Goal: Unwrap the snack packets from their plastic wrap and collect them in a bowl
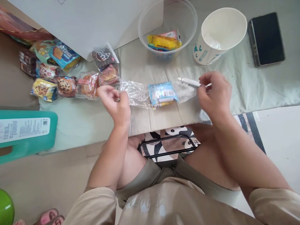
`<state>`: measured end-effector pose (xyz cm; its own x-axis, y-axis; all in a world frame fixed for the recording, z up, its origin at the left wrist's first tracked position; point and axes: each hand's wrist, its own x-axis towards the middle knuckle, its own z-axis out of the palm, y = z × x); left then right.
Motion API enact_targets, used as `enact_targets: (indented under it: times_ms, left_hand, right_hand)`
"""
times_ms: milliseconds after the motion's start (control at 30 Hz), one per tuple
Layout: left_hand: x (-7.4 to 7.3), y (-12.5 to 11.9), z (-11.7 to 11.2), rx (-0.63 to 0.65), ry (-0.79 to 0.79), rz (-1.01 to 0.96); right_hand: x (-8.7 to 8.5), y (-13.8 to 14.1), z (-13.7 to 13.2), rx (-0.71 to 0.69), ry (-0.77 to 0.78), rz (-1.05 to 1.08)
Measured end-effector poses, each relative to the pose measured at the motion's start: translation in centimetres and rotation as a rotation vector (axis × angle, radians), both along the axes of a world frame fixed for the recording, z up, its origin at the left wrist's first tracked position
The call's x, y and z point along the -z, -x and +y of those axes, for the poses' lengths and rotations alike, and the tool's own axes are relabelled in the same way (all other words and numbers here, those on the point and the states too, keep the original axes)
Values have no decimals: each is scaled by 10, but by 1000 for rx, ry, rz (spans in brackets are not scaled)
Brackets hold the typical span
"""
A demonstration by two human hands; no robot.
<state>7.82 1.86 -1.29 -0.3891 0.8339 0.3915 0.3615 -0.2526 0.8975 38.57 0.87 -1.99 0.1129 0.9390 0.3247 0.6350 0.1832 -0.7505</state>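
A blue snack packet point(162, 93) lies at the table's front edge, with clear plastic wrap point(137, 92) spread out on both sides of it. My left hand point(116, 104) is closed in a pinch at the wrap's left end. In my closed right hand point(215, 93) is a slim white pen-shaped tool point(191, 82), its tip pointing left over the wrap. The wrap's right end reaches my right fingers; whether they also grip it, I cannot tell. Several wrapped snacks point(67, 86) sit left of my left hand.
Behind the packet stands a clear round tub point(188, 29) with snack packets in it. A white paper cup point(211, 50) and a black-screened device point(267, 39) are farther right. A large white box point(93, 22) occupies the back left, and a teal container point(50, 131) the left edge.
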Motion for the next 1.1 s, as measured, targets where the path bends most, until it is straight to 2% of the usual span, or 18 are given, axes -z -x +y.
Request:
enact_targets:
  times_ms: [67,100,133,200,267,367,500,600,733,867,1000,1100]
  left_hand:
    - [-5,1,-3,-6,-237,169]
    - [-7,1,-6,54,-321,279]
    - [-9,1,-8,164,-348,398]
    - [-12,1,-13,336,-284,596]
    - [-13,1,-16,388,-132,707]
    - [-12,3,-14,412,103,784]
    - [-9,4,-8,525,238,805]
    - [-10,0,-7,574,201,780]
    - [-13,-8,-13,520,135,787]
    - [-7,-13,-13,467,159,786]
    - [0,-14,-4,423,116,707]
    - [-1,-17,0,397,138,568]
  right_hand:
    - [-7,6,-2,-108,-81,-39]
    - [-10,11,-3,-211,-123,-48]
    - [-13,15,-5,-332,-154,-56]
    - [-15,22,-8,-538,-172,-92]
    - [-15,27,-11,-590,-139,-166]
    - [-13,29,-11,-515,-103,-213]
    - [-12,27,-7,-463,-72,-188]
    - [-12,28,-4,-385,-88,-211]
    - [-13,31,-1,-181,-134,-235]
    - [-10,37,8,-13,-136,-327]
    - [-5,39,23,56,-167,-386]
    - [-5,33,32,83,-208,-419]
